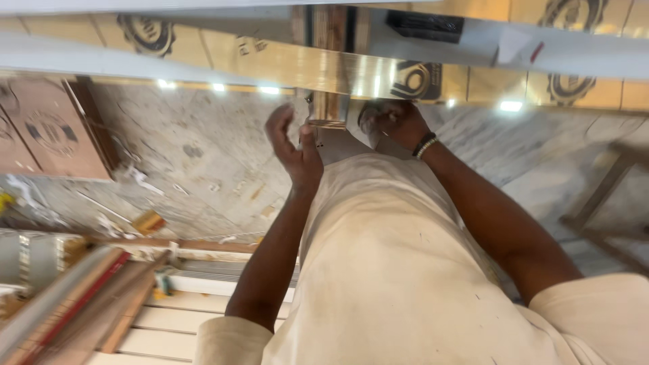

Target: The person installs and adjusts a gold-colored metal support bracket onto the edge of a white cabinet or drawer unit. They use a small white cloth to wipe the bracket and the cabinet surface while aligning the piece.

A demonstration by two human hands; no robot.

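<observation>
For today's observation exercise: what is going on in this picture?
A person in a cream garment reaches both hands out to a narrow wooden post under a shiny golden panel. The left hand is open beside the post, fingers curled near it. The right hand, with a beaded wristband, rests against the post's other side. Below lies a marble floor with timber strips stacked at the left.

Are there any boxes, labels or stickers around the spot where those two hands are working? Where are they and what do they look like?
Cardboard box: far left on the floor, brown, flat, with a round dark printed emblem.
Round emblems: repeated along the tan panel up top, dark, ring-shaped.
Black label: top, right of centre, on the shiny strip, rectangular.
White tag: top right, small, with a red mark.
No screens.
</observation>
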